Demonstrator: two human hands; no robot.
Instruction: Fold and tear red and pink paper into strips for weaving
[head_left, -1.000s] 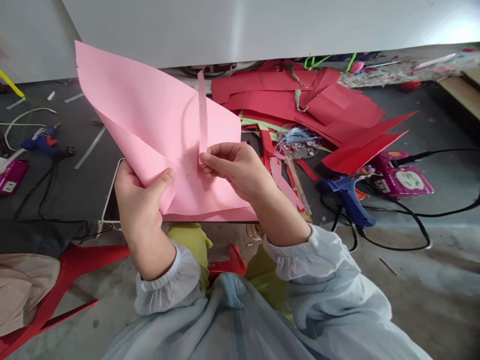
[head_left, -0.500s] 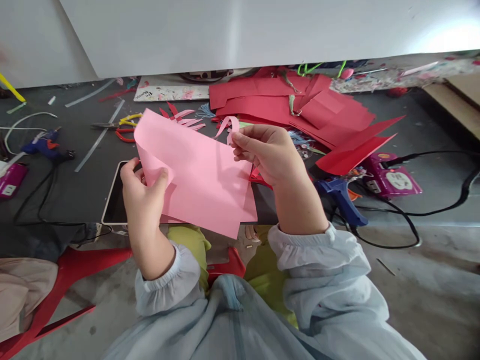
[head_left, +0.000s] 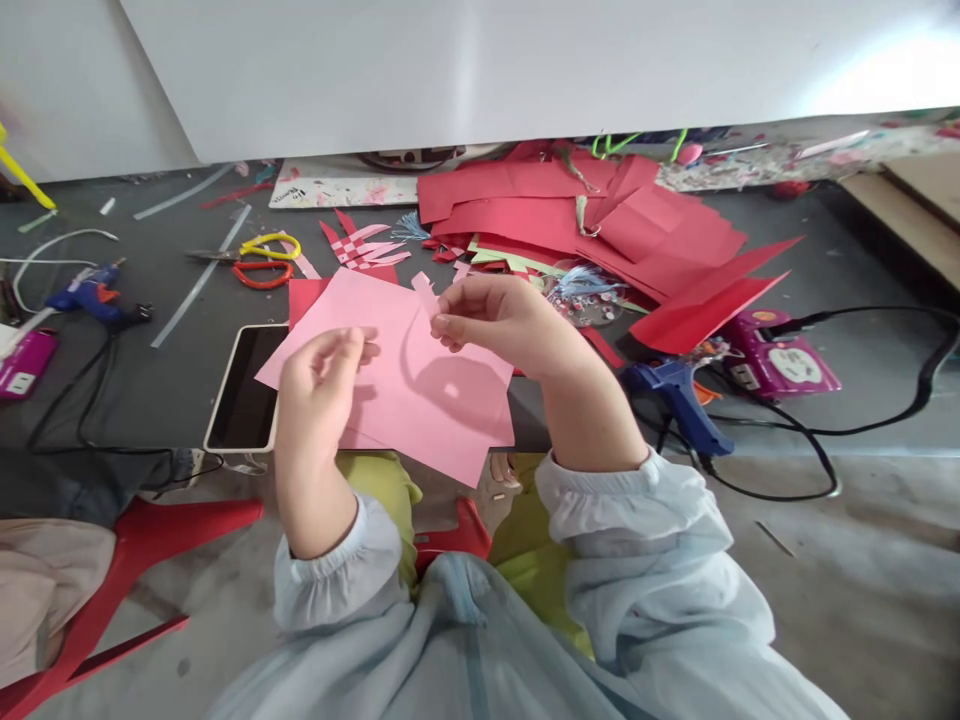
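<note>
Between finger and thumb, my right hand pinches a narrow pink paper strip, its end sticking up past the fingertips. My left hand hovers over the left part of a pink paper sheet, fingers loosely curled and a little apart, holding nothing. The sheet lies flat, slightly turned, its lower corner hanging past the table's front edge. Red paper shows beneath it at the upper left. Just beyond lies a woven piece of red and pink paper strips.
Scissors and a phone lie on the left. Red paper sheets are piled at the back. Glue guns with black cords flank the work area. A purple box stands at right; a red chair is lower left.
My left hand has let go of the pink sheet, which now lies flat on the table. My right hand has moved left and down with the strip.
</note>
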